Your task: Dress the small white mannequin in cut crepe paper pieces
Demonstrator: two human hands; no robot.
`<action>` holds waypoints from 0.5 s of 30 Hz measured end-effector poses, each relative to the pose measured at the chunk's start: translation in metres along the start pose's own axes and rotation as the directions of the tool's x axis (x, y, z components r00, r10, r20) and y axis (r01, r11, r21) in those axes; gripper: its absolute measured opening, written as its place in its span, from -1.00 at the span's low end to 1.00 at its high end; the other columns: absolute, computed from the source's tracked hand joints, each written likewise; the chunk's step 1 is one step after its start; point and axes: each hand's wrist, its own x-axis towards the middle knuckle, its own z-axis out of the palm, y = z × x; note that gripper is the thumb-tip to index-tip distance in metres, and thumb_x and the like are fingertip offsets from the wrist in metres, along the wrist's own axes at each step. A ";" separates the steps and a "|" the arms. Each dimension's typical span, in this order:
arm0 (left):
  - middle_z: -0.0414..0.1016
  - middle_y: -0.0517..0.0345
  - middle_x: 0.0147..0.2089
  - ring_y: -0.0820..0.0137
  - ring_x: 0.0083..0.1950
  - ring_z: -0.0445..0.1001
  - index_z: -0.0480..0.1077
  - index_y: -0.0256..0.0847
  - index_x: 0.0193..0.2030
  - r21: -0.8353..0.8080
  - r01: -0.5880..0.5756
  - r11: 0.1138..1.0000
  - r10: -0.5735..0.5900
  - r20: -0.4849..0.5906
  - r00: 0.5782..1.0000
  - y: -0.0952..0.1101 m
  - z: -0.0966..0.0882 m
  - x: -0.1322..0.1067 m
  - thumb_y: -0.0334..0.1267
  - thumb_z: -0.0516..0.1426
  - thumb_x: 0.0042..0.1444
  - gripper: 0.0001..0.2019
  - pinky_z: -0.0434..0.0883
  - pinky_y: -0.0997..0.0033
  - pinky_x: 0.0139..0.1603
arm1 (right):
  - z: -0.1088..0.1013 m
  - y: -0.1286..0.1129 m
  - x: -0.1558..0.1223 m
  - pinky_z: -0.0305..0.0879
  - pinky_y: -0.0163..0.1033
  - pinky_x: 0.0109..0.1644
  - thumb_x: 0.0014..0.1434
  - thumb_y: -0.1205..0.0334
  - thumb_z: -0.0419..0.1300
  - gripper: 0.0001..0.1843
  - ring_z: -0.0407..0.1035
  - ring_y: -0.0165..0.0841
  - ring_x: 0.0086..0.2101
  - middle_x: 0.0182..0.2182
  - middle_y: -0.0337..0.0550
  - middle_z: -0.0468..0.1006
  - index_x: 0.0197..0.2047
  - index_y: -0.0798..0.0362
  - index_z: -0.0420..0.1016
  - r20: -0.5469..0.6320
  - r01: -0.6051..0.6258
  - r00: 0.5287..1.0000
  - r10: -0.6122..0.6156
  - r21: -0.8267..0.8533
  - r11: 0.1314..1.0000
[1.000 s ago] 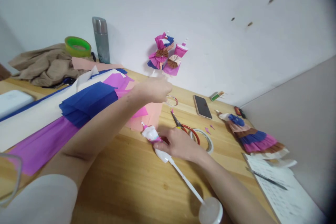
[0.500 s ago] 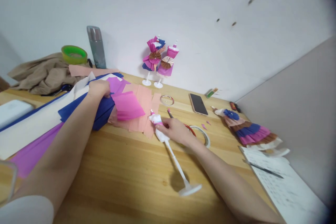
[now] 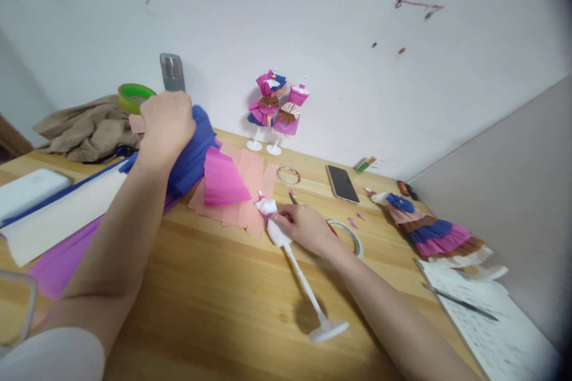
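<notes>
Closed on blue crepe paper [image 3: 196, 152], my left hand [image 3: 168, 120] holds it raised above the paper pile. Under and beside it are a bright pink piece [image 3: 226, 178] and peach strips [image 3: 241, 208]. My right hand [image 3: 308, 226] grips a small white mannequin stand [image 3: 277, 231] by its torso, tilted, its round base towards me. A little pink and white material is on the mannequin's upper part. Near my right fingers lies a thin dark tool [image 3: 292, 196], partly hidden. White and purple sheets [image 3: 67, 214] stretch out along my left forearm.
Two dressed mannequins [image 3: 268, 104] stand by the wall. A phone [image 3: 342, 183], a wire ring [image 3: 288, 175] and tape rolls [image 3: 355, 238] lie to the right. Farther right are a ruffled doll dress [image 3: 431, 229] and a written sheet [image 3: 496, 303] with a pen. Brown cloth [image 3: 89, 128] and a flask [image 3: 172, 71] are back left.
My left hand has risen from the pile, lifting the blue paper with it. The right hand keeps its hold on the mannequin. The view has shifted slightly.
</notes>
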 end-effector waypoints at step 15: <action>0.60 0.16 -0.06 0.35 -0.01 0.55 0.40 -0.14 -0.13 -0.933 -0.243 0.264 0.652 -0.013 0.758 0.120 0.032 -0.098 -0.31 0.04 0.23 -0.86 0.45 0.35 0.07 | 0.018 0.025 0.019 0.51 -0.07 -0.11 -0.12 0.01 0.38 -0.64 0.55 -0.13 -0.19 -0.34 -0.16 0.65 -0.24 -0.05 0.53 -0.186 0.184 0.980 0.070 0.982 0.041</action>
